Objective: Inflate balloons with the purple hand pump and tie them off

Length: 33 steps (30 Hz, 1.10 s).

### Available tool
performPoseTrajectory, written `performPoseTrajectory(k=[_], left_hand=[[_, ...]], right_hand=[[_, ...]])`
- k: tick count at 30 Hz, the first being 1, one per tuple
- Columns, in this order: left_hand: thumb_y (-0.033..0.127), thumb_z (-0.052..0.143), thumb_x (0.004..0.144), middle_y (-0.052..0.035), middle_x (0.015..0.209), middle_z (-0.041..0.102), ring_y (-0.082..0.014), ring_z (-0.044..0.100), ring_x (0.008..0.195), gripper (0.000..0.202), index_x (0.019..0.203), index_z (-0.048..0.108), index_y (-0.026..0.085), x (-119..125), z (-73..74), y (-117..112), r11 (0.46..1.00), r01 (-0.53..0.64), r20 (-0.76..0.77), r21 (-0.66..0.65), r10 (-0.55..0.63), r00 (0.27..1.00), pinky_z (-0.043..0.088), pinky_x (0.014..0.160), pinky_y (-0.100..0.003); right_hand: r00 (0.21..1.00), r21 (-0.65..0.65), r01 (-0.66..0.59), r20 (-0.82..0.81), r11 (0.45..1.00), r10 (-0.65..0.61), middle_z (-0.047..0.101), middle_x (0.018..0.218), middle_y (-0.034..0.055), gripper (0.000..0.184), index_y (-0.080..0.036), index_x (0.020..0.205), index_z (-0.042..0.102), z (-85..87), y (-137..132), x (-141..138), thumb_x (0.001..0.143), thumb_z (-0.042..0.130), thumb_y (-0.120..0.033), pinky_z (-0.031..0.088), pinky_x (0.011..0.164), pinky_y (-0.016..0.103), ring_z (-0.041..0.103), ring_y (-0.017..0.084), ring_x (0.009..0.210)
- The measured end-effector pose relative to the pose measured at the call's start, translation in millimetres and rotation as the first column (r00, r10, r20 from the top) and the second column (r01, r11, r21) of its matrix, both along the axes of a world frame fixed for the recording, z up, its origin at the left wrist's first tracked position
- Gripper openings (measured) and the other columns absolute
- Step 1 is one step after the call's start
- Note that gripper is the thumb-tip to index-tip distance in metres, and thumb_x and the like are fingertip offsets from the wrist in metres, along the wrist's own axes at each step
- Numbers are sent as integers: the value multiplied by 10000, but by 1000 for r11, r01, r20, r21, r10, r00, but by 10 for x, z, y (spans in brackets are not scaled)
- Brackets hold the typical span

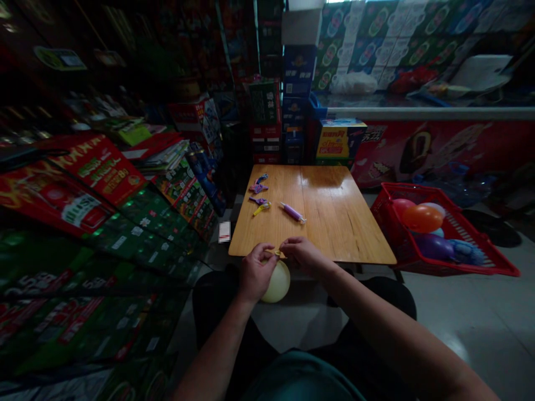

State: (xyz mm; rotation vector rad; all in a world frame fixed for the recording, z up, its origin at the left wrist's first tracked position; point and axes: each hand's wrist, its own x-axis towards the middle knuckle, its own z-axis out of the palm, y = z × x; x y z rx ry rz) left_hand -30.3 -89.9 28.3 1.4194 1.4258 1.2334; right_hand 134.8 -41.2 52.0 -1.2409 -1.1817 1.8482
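A small inflated pale yellow balloon hangs just below the near edge of a wooden table. My left hand is closed around its top and neck. My right hand pinches the stretched neck between its fingertips, right beside the left hand. On the table lie a purple hand pump, a yellow and purple uninflated balloon and more uninflated balloons further back.
A red basket to the right of the table holds several inflated balloons, orange, purple and blue. Stacked cartons slope along the left and rise behind the table. A freezer chest stands at the back right.
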Motion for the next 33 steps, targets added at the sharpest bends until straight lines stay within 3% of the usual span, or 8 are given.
performPoseTrajectory(k=[4, 8, 10, 13, 16, 22, 27, 33], left_hand=[[297, 688, 854, -97, 980, 769, -228, 731, 891, 271, 1097, 740, 188, -36, -22, 74, 998, -57, -131, 8, 57, 990, 540, 825, -317], [340, 706, 842, -119, 997, 770, -240, 731, 922, 270, 1039, 751, 161, -58, -71, 152, 994, -112, 9, -18, 112, 994, 552, 842, -333], [367, 758, 799, -113, 952, 772, -223, 733, 865, 300, 1002, 741, 146, -47, -89, 173, 992, -112, 177, -61, 121, 977, 558, 803, -315], [376, 847, 713, -94, 895, 772, -185, 719, 745, 449, 1066, 706, 137, -30, -87, 169, 989, -50, 402, -137, 101, 910, 548, 710, -277], [366, 882, 679, -92, 898, 773, -180, 719, 743, 518, 1107, 693, 142, -28, -66, 128, 983, 7, 479, -183, 83, 874, 541, 707, -269], [358, 838, 738, -61, 853, 752, -171, 684, 749, 259, 878, 751, 158, -33, -59, 38, 991, 45, 384, -128, 8, 923, 521, 722, -261], [333, 770, 808, -71, 929, 750, -209, 689, 909, 164, 885, 790, 189, -42, -54, 21, 986, 163, 188, -21, -156, 970, 513, 864, -289], [309, 693, 864, -89, 1019, 765, -247, 705, 960, 179, 962, 812, 219, -31, 8, 95, 972, 234, 75, -26, -232, 970, 517, 895, -342]], right_hand=[[993, 205, -104, 72, 973, 91, 525, 647, -27, 191, -148, 753, 612, 106, -103, -98, 753, 693, -321, 300, 533, 225, 418, 87, 569], [974, 321, -146, 212, 936, 79, 480, 625, -40, 264, -158, 723, 570, 142, -173, -114, 806, 679, -384, 296, 542, 228, 400, 90, 585], [982, 258, -95, 183, 962, 48, 447, 592, -48, 271, -169, 702, 539, 89, -159, -91, 786, 682, -383, 268, 511, 229, 380, 86, 548], [999, 55, 20, 29, 998, -22, 411, 554, -61, 230, -186, 674, 499, -57, -108, -41, 719, 676, -326, 216, 464, 233, 340, 76, 478], [993, -94, 70, -87, 993, -78, 380, 532, -70, 216, -201, 650, 457, -191, -78, 9, 683, 647, -299, 175, 434, 238, 293, 70, 436], [996, -131, 10, -90, 991, -22, 395, 519, -64, 192, -193, 623, 476, -226, -110, 42, 655, 650, -266, 173, 415, 235, 304, 67, 417], [993, -153, -22, -120, 988, 3, 378, 505, -69, 256, -194, 607, 457, -210, -78, 13, 699, 672, -300, 157, 415, 237, 288, 64, 415], [979, -183, -37, -202, 982, -1, 390, 519, -66, 303, -189, 629, 457, -247, 21, 1, 727, 691, -355, 190, 440, 233, 316, 65, 435]])
